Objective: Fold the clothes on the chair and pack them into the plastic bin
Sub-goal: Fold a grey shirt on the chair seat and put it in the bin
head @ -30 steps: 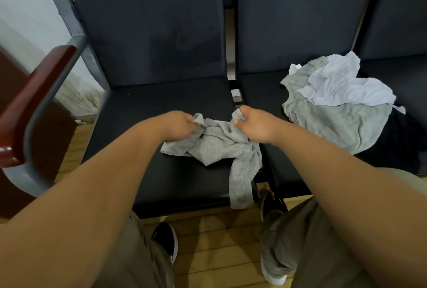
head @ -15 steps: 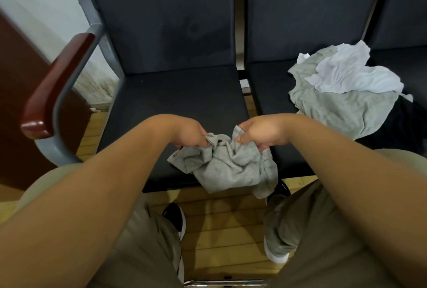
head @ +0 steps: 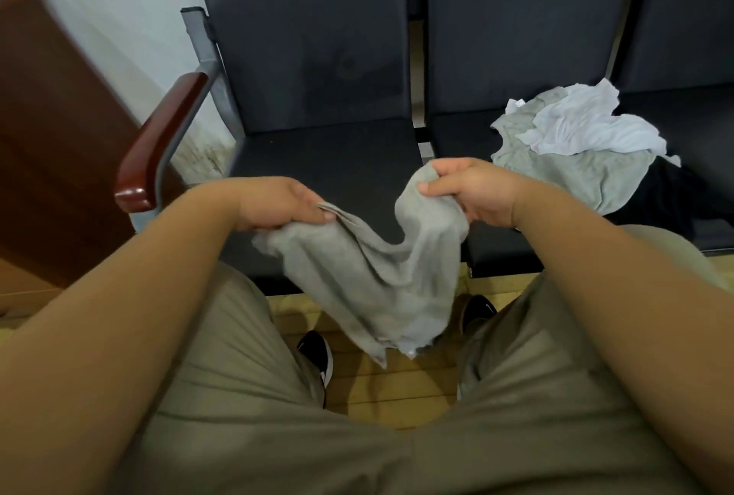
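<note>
Person's facing a row of dark padded chairs and has a gray garment (head: 377, 280) held up in the air with both hands, just over the near edge of the left chair (head: 329, 153). The left hand (head: 278, 204) has its fingers curled round one bunched edge of the cloth, closed tight on it. The right hand (head: 472, 192) sits a bit higher and further right, thumb and fingers pinched shut on another edge.

The fabric sags in a dip between the two hands. The rest hangs down past the front of the seat, dangling between the person's knees above the wooden floor (head: 397, 387). It's all crumpled, so I honestly can't tell what sort of garment it is.

The rest of the laundry is on the right chair (head: 516, 37). A bigger gray top (head: 576, 173) is spread across the seat with a white garment (head: 588, 129) scrunched on top of it. Something black (head: 675, 196) pokes out from underneath on the right side. That pile is near the right hand but not touching it.

There's also a reddish-brown armrest (head: 159, 145) at the left end of the row, and some brown furniture (head: 47, 117) further left, too blurry to make out. The person has khaki trousers (head: 238, 375) on, and black shoes (head: 317, 351) down on the floor.
</note>
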Demonstrator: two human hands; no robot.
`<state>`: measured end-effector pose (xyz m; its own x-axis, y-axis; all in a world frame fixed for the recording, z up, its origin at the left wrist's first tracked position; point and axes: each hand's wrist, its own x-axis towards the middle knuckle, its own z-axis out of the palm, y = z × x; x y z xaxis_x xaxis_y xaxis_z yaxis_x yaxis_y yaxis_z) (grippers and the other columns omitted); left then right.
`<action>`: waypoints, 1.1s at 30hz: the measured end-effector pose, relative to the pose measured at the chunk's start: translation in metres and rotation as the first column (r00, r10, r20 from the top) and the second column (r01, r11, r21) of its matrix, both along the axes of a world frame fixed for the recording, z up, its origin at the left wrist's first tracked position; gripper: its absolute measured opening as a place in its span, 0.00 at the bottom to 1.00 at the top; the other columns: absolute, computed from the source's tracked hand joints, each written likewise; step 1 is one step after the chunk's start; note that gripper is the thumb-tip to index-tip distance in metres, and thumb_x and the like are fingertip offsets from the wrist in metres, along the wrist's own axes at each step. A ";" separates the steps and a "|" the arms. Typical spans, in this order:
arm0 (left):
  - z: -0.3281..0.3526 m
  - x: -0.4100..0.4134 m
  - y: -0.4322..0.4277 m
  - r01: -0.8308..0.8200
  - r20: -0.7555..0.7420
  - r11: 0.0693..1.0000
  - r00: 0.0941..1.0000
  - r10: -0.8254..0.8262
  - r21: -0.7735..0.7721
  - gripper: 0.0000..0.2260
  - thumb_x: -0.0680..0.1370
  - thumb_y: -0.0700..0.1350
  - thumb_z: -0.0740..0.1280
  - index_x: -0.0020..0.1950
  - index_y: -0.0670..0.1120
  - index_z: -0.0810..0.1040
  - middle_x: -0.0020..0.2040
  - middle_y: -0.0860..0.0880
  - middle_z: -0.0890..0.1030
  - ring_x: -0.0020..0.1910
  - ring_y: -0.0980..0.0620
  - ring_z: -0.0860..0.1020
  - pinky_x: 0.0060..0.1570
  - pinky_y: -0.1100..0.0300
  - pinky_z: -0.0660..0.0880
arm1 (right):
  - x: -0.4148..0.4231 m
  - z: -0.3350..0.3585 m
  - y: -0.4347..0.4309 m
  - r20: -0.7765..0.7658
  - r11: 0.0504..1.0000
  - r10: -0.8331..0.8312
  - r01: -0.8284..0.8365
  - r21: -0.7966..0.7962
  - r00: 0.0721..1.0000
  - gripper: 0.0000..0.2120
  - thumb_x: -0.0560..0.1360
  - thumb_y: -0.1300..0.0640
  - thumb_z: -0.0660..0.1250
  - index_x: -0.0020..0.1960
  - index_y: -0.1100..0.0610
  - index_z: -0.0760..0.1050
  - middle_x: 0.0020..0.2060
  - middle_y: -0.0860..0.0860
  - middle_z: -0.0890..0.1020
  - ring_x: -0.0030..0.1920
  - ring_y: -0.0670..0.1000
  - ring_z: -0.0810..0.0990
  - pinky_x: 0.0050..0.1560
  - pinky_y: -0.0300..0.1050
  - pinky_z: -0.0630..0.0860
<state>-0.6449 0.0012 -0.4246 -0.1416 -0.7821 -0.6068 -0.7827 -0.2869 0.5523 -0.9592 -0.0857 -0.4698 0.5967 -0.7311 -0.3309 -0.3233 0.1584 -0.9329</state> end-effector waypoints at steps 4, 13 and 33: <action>0.054 0.004 0.026 -0.132 -0.054 0.970 0.991 0.124 -0.203 0.13 0.81 0.60 0.70 0.55 0.54 0.89 0.51 0.53 0.89 0.50 0.53 0.87 0.54 0.56 0.79 | -0.006 0.028 0.005 0.153 0.978 -0.147 0.167 -0.125 0.977 0.09 0.83 0.54 0.70 0.61 0.53 0.83 0.56 0.51 0.88 0.56 0.52 0.87 0.57 0.50 0.81; 0.137 0.052 0.033 -0.035 0.262 0.875 0.948 0.183 -0.482 0.10 0.77 0.63 0.74 0.50 0.59 0.87 0.47 0.60 0.85 0.54 0.55 0.81 0.61 0.52 0.72 | 0.004 0.082 0.004 0.322 0.770 -0.443 0.539 -0.341 0.837 0.09 0.79 0.45 0.71 0.53 0.49 0.85 0.51 0.49 0.88 0.55 0.54 0.86 0.61 0.60 0.82; 0.054 0.153 -0.108 -0.041 0.485 0.716 0.709 0.513 -0.697 0.13 0.86 0.52 0.64 0.59 0.44 0.81 0.55 0.40 0.81 0.52 0.40 0.76 0.55 0.46 0.75 | 0.064 0.046 -0.122 0.155 0.727 -0.591 0.606 -0.321 0.791 0.09 0.84 0.47 0.65 0.57 0.48 0.81 0.51 0.47 0.85 0.53 0.50 0.84 0.51 0.48 0.81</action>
<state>-0.4921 -0.1066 -0.3702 0.3588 -0.9202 0.1564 -0.9321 -0.3443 0.1123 -0.8950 -0.2077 -0.4241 0.0034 -0.9998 0.0183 -0.2321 -0.0185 -0.9725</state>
